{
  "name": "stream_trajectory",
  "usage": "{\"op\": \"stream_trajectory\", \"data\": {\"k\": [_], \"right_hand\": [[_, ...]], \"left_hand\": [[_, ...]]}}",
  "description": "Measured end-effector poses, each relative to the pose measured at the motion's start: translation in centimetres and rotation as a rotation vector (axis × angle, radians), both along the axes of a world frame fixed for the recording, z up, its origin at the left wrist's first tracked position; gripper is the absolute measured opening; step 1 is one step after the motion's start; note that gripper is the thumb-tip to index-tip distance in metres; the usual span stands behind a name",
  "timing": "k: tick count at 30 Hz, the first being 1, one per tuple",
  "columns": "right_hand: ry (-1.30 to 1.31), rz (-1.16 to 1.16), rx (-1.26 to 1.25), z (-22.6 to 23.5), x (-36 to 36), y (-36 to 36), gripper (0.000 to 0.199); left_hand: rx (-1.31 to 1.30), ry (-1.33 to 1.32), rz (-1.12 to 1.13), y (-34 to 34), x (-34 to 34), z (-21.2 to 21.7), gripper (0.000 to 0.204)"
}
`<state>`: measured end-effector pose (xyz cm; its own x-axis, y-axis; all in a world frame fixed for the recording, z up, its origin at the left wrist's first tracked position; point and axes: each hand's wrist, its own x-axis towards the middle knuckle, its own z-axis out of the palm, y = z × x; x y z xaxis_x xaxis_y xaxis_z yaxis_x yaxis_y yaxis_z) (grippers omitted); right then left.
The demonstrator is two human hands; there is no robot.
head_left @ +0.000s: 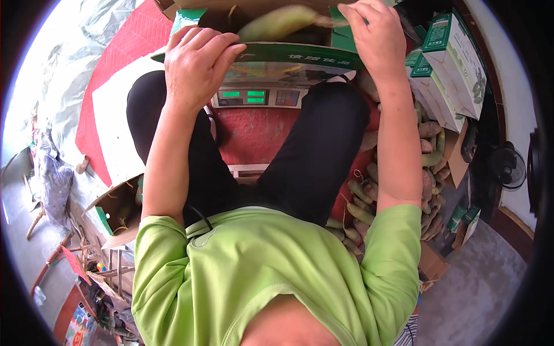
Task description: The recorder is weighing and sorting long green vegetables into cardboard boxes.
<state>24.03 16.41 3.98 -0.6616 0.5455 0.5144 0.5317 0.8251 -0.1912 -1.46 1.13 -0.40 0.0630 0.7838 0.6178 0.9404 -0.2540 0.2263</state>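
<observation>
In front of me a green-and-white cardboard carton (271,51) stands with its top open, tilted toward my knees. My left hand (199,64) is closed over its near left edge, fingers curled across the rim. A long pale-green radish (283,22), blurred by motion, lies at the carton's mouth. Its thin root tail runs right to my right hand (369,34), whose thumb and fingers pinch together at that tail, beside a green carton flap (343,32). The carton's inside is mostly hidden. Below it, between my knees, a digital scale (257,98) shows lit green displays.
To my right lies a heap of green radishes and brownish tubers (430,181). White-and-green cartons (453,63) stand beyond it, and a small black fan (508,166) is by the wall. Another open carton (118,213) and a wooden stool (118,268) are at my left.
</observation>
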Motion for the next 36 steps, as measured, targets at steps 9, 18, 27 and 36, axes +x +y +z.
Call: {"op": "stream_trajectory", "data": {"k": [9,18,27,36], "right_hand": [[0.427,-0.563,-0.543,-10.0,12.7,-2.5,0.021],[0.406,-0.824,-0.810,-23.8,22.6,-14.0,0.022],[0.344,-0.976,-0.979,-30.0,24.8,-19.7,0.024],[0.219,-0.998,-1.028,-34.2,22.9,-22.8,0.024]], "left_hand": [[0.061,0.046,0.065,-0.4,-0.5,0.0,0.016],[0.146,0.049,0.083,-0.2,-1.3,-0.8,0.016],[0.160,0.048,0.091,-0.1,-1.5,-0.5,0.013],[0.039,0.043,0.113,-1.0,-2.7,-0.2,0.010]]}}
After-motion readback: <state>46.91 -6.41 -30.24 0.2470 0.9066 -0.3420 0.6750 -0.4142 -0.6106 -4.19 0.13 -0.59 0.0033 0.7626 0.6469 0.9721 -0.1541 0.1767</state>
